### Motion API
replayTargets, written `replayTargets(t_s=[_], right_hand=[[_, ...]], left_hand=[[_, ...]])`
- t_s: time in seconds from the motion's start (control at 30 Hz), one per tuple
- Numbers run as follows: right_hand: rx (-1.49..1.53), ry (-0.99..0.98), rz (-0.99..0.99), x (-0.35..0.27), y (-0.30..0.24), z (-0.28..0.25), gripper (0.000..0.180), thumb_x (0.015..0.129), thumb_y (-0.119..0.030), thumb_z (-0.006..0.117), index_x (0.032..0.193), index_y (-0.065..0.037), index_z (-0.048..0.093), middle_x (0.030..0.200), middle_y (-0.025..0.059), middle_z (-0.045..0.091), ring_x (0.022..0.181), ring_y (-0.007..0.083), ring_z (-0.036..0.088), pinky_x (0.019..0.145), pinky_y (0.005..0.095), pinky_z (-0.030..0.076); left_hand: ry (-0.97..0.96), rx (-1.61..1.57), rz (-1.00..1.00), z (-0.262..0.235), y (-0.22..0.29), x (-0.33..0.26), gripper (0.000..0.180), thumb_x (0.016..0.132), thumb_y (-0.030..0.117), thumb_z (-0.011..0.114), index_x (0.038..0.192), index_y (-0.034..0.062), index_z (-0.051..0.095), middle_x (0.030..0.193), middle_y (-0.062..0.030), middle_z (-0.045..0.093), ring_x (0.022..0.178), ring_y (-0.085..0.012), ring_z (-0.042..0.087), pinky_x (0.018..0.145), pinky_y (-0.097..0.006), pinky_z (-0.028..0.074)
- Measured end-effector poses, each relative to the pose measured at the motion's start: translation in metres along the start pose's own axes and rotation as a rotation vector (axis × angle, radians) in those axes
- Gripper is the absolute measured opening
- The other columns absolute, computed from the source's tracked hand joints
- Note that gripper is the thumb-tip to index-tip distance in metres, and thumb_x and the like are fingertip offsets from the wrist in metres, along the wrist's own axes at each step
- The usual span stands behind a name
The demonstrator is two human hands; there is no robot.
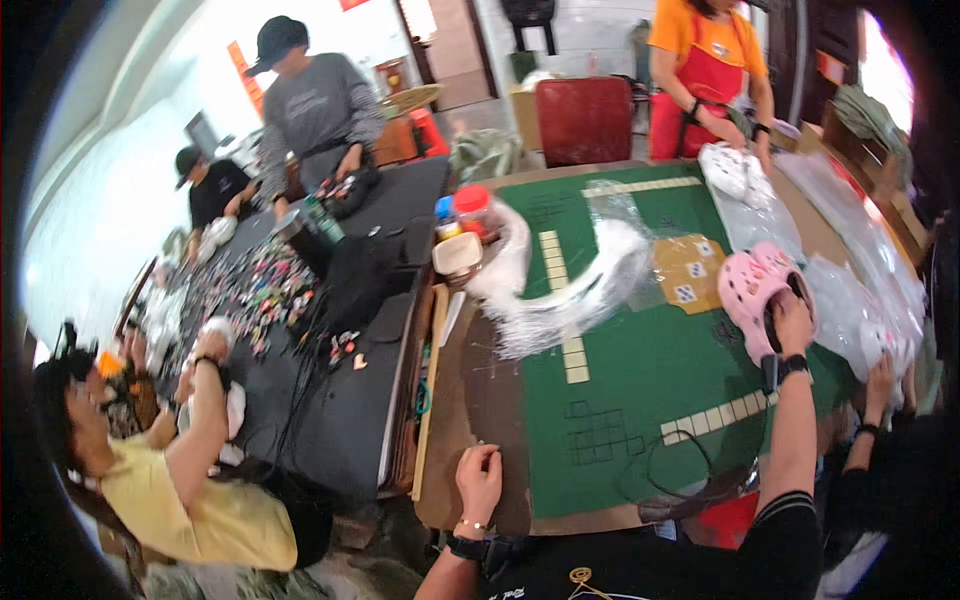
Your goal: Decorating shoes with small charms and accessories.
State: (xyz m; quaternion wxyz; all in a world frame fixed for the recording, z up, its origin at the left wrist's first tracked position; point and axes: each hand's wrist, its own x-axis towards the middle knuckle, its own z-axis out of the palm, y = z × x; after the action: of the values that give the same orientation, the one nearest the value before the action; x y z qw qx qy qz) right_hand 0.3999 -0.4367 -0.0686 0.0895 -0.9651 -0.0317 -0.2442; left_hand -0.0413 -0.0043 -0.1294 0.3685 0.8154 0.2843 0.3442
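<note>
My right hand [793, 322] grips a pink clog [745, 290] at the right of the green table mat, its fingers reaching into the foot opening. Round holes and small decorations show on the clog's upper. My left hand [479, 482] is closed with its fingertips pinched, over the brown near-left part of the table. Whatever it may hold is too small to make out. Between the hands, a row of cream tiles [712, 417] and a thin black cord loop [680, 455] lie on the green mat [600, 400].
Bundles of white strands [570, 310] lie mid-table, near a red-lidded jar [473, 208] and an amber sheet [690, 272]. Clear plastic bags [845, 305] cover the right side. At left, a dark table [350, 420] bears many small colourful pieces [262, 290]. Several people work around both tables.
</note>
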Motion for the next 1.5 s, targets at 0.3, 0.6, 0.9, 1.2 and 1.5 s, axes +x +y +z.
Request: replayTargets(t_s=[0.3, 0.6, 0.9, 1.2, 1.5], right_hand=[[-0.103, 0.029, -0.024, 0.003, 0.002, 0.017, 0.032, 0.085, -0.025, 0.064, 0.108, -0.005, 0.058, 0.098, 0.02, 0.061, 0.093, 0.0392, 0.061, 0.078, 0.0508, 0.048], [-0.115, -0.045, -0.008, 0.011, 0.009, 0.018, 0.036, 0.089, -0.034, 0.061, 0.1, -0.001, 0.056, 0.098, 0.0229, 0.061, 0.089, 0.042, 0.063, 0.076, 0.0511, 0.051], [0.145, -0.292, -0.113, -0.041, -0.067, -0.06, 0.041, 0.077, -0.036, 0.067, 0.078, 0.005, 0.069, 0.077, 0.0272, 0.066, 0.075, 0.043, 0.066, 0.069, 0.0489, 0.051], [0.448, -0.926, -0.404, -0.155, -0.217, -0.145, 0.038, 0.079, -0.035, 0.069, 0.075, 0.003, 0.066, 0.071, 0.0233, 0.064, 0.069, 0.0389, 0.065, 0.063, 0.0439, 0.051], [0.817, -0.703, -0.503, -0.165, -0.223, -0.157, 0.016, 0.084, -0.018, 0.068, 0.084, -0.002, 0.067, 0.075, 0.0127, 0.066, 0.065, 0.0253, 0.066, 0.058, 0.0335, 0.051]], left_hand=[[-0.025, -0.061, -0.042, -0.001, 0.0, 0.0, 0.005, 0.083, 0.003, 0.065, 0.088, 0.0019, 0.065, 0.082, -0.0114, 0.062, 0.072, -0.0254, 0.061, 0.066, -0.035, 0.049], [-0.024, -0.105, -0.019, 0.0, 0.0, 0.003, 0.007, 0.085, 0.002, 0.065, 0.091, -0.0006, 0.065, 0.083, -0.009, 0.06, 0.071, -0.0176, 0.059, 0.065, -0.03, 0.048], [-0.046, -0.078, -0.032, -0.004, -0.002, 0.001, 0.007, 0.082, 0.001, 0.065, 0.089, 0.0026, 0.065, 0.084, -0.0105, 0.061, 0.073, -0.0248, 0.06, 0.067, -0.034, 0.049], [-0.09, -0.034, -0.053, -0.006, -0.005, 0.002, 0.007, 0.089, 0.006, 0.062, 0.093, 0.0001, 0.064, 0.087, -0.0074, 0.06, 0.076, -0.0177, 0.058, 0.069, -0.03, 0.047], [-0.097, -0.23, -0.198, -0.01, 0.013, 0.003, 0.012, 0.091, 0.008, 0.06, 0.098, -0.0013, 0.063, 0.091, -0.0092, 0.061, 0.08, -0.0199, 0.059, 0.073, -0.031, 0.048]])
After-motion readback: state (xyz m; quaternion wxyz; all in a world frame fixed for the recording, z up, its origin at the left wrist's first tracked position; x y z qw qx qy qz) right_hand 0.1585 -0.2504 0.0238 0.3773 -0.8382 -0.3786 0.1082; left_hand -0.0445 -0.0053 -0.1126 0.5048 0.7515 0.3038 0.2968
